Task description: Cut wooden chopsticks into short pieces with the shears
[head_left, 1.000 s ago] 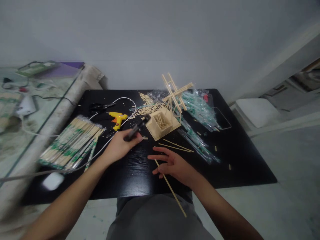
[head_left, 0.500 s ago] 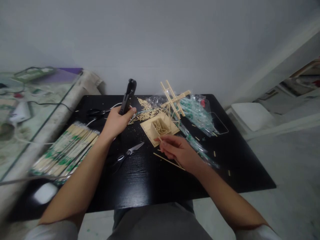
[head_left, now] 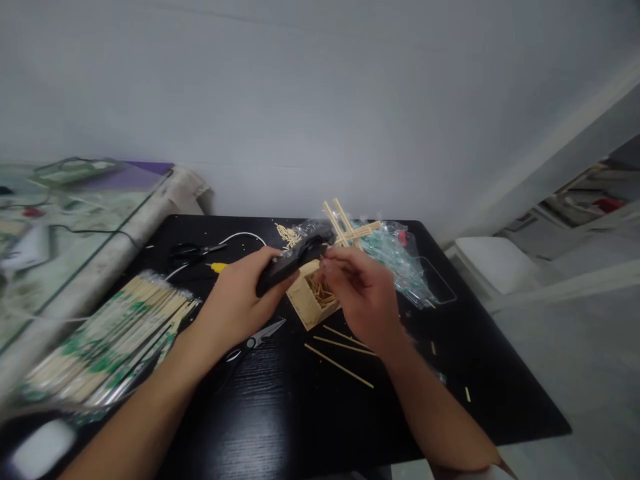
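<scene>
My left hand (head_left: pixel 245 293) is wrapped around a black glue gun (head_left: pixel 287 267), whose far end points right above a small wooden model. My right hand (head_left: pixel 363 287) is closed in a pinch beside that end, with a small stick piece (head_left: pixel 323 259) mostly hidden in its fingertips. Below both hands, the model's stick-built box (head_left: pixel 307 303) holds several short cut sticks. Crossed stick blades (head_left: pixel 345 230) rise behind my right hand. Loose thin sticks (head_left: pixel 340 365) lie on the table in front of the box.
Scissors (head_left: pixel 255 340) lie below my left hand, with a second black-handled pair (head_left: pixel 190 252) farther back. Packs of wrapped chopsticks (head_left: pixel 115 333) cover the left side. Plastic wrappers (head_left: pixel 400 267) and cut pieces (head_left: pixel 287 235) lie behind on the black table (head_left: pixel 260 413).
The glue gun has swung from upright to pointing right, over the model. My right hand has moved up to meet its end. The camera view has tilted slightly upward.
</scene>
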`<state>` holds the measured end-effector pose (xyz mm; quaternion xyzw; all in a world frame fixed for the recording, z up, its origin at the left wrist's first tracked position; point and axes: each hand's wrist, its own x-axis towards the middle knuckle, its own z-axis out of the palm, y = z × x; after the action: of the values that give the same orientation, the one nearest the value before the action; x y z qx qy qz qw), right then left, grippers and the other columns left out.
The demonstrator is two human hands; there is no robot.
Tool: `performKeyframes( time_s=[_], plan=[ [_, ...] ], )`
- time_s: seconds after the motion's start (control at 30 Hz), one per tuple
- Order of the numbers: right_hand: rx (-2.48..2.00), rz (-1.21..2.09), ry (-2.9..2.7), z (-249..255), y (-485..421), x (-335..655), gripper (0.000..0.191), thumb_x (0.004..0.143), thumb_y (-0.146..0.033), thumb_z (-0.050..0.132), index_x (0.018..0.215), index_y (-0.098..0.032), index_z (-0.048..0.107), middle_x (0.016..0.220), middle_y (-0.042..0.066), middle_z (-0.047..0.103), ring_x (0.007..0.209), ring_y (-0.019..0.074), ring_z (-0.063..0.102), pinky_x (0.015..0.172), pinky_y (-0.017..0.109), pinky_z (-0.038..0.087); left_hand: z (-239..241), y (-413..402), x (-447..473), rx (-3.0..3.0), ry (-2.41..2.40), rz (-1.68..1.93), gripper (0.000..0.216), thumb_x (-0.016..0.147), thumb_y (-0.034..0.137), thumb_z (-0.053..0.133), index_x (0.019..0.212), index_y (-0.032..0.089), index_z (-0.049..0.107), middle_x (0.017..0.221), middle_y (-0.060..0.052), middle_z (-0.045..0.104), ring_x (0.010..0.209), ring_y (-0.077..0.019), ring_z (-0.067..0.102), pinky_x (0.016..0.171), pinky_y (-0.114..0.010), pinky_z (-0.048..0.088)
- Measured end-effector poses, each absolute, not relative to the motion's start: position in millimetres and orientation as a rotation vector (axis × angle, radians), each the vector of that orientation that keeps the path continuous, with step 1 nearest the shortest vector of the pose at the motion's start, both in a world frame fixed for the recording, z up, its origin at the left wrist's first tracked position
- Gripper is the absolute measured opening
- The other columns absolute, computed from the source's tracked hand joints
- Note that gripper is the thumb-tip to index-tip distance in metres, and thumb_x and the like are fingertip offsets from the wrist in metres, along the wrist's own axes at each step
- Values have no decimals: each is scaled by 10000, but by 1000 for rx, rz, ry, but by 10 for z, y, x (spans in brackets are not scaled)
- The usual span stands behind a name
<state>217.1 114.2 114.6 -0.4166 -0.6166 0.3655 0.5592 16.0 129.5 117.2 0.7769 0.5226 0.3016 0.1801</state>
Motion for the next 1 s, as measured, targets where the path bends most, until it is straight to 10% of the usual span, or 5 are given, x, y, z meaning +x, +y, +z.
performKeyframes(
  time_s=[1.0],
  plan=[
    [-1037, 654, -1551, 1198, 1050, 2272, 103, 963, -232, 691, 870, -219, 733, 733, -26, 742, 608, 112, 668, 579, 239, 539, 1150, 1153, 237, 2246, 1572, 737, 226, 913, 454, 549, 866, 233, 565, 720, -3, 636, 600, -167, 534, 592, -287, 361]
  ],
)
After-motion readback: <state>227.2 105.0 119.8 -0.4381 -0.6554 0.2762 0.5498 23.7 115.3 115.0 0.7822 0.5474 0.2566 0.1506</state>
